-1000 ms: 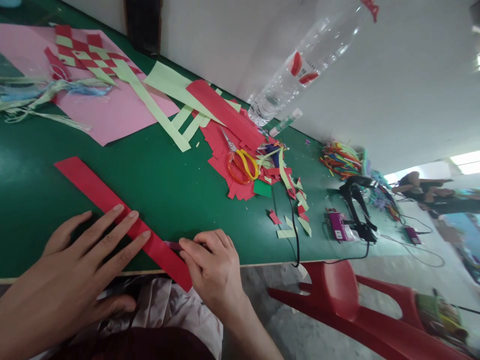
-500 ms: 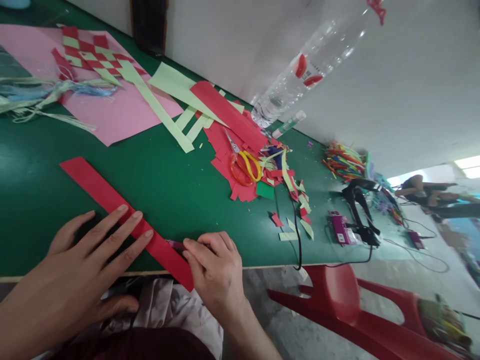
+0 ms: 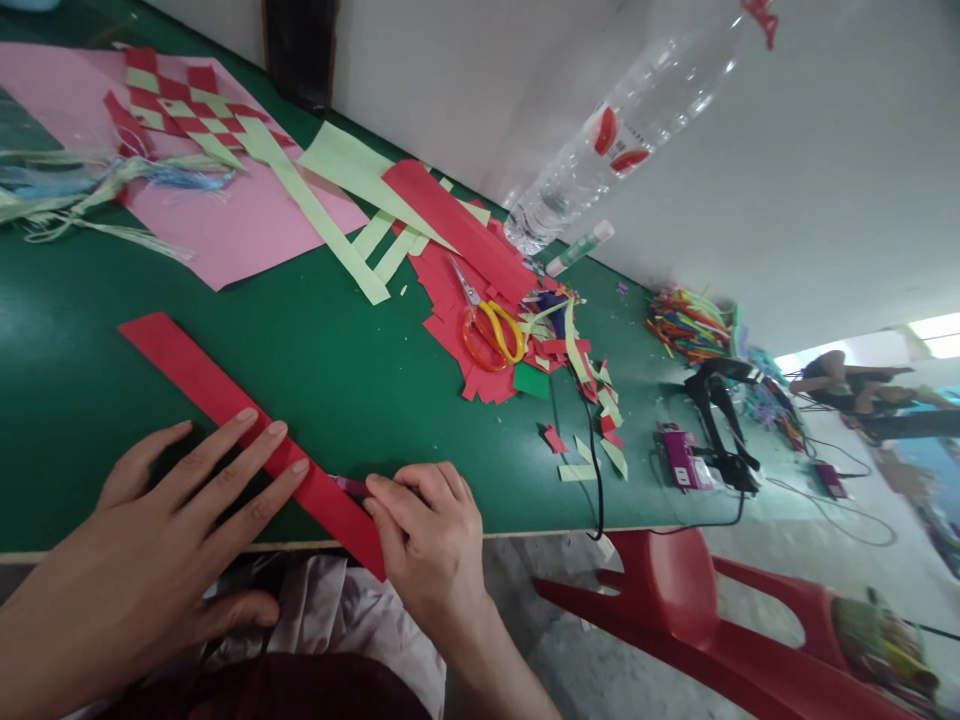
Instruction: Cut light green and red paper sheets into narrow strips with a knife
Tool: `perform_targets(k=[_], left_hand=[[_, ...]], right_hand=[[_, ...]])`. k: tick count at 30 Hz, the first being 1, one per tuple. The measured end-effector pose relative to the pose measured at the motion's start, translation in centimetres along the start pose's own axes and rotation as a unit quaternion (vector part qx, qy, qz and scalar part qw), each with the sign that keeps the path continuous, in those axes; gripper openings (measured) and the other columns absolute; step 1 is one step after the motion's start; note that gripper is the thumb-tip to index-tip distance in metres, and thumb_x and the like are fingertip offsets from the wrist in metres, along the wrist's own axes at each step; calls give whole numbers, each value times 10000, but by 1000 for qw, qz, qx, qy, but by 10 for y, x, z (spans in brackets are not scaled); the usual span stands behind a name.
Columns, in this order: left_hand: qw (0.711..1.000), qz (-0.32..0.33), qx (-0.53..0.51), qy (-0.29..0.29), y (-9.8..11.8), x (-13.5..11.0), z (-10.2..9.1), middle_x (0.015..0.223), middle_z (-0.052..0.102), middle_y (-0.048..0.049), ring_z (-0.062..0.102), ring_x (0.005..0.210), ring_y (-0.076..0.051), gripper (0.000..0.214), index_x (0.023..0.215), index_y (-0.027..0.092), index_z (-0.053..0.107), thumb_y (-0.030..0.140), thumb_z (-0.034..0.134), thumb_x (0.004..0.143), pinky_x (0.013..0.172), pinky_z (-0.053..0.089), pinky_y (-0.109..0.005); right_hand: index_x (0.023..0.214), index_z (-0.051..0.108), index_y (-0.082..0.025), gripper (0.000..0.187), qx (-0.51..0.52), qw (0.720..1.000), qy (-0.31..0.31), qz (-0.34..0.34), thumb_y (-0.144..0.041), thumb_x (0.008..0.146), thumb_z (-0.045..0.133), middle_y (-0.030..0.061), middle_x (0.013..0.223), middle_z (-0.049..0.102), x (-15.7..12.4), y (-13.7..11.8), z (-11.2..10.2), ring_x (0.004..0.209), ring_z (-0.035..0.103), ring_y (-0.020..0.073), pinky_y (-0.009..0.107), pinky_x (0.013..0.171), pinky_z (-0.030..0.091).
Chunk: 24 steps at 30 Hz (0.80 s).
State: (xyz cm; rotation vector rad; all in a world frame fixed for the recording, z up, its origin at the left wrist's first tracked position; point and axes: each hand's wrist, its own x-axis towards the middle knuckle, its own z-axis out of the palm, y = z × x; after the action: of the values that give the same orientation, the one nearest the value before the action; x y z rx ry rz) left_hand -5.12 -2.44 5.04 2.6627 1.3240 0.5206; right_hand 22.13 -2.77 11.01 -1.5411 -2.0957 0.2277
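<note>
A long red paper strip (image 3: 202, 385) lies slantwise on the green table (image 3: 337, 370), its near end hanging over the front edge. My left hand (image 3: 172, 510) lies flat on it, fingers stretched out and pressing the strip down. My right hand (image 3: 424, 530) is closed around a small dark-pink tool (image 3: 351, 487) whose tip rests on the strip just beside my left fingertips. I cannot make out what kind of tool it is.
Orange-and-yellow scissors (image 3: 484, 325) lie on a heap of red and pale green paper scraps. A pink sheet (image 3: 225, 220) with a woven red-green patch is at the back left. A clear bottle (image 3: 600, 150), a glue stick (image 3: 581, 247), cables and a red plastic chair (image 3: 697, 610) are on the right.
Almost nothing has changed. Both hands stay on the red strip; only the camera view has shifted slightly.
</note>
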Motion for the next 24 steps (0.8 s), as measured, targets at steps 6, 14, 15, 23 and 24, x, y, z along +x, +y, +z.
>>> perform_targets(k=[6,14,15,23,24], left_hand=[[1000,3,1,7,1,1,-1,1816,317,-82,328,1655,-388,1103,1730,393,167,967,450,831,1359,117,-669],[1000,9,2,12,0,2,-1,1806,342,-98,312,1662,-379,1115,1732,372,174,966,456,832,1361,109,-663],[1000,7,1,13,0,2,-1,1802,352,-100,319,1659,-380,1102,1732,372,182,964,446,840,1360,110,-666],[1000,7,-6,6,2,3,-5,1753,432,-145,420,1599,-437,1173,1735,365,154,964,528,798,1339,151,-704],[1000,9,-4,7,1,4,-5,1747,441,-145,432,1592,-438,1176,1734,365,159,965,532,795,1336,156,-707]], right_hand=[[1073,820,-272,136,-3,1000,-3,-5,-236,1051,691,18,915,750,4,-4,2,831,674,204,355,741,479],[1088,825,-270,153,0,1000,5,1,-223,1048,684,25,925,748,2,-6,3,836,673,198,339,766,506],[1086,825,-270,145,0,1000,3,0,-226,1046,692,23,924,749,2,-6,4,837,674,197,339,769,506],[1089,831,-265,151,0,1000,1,13,-218,1047,694,31,933,754,4,-4,2,842,679,199,337,768,514],[1084,832,-266,147,2,1000,0,11,-217,1043,698,30,934,754,4,-4,2,846,682,198,338,776,517]])
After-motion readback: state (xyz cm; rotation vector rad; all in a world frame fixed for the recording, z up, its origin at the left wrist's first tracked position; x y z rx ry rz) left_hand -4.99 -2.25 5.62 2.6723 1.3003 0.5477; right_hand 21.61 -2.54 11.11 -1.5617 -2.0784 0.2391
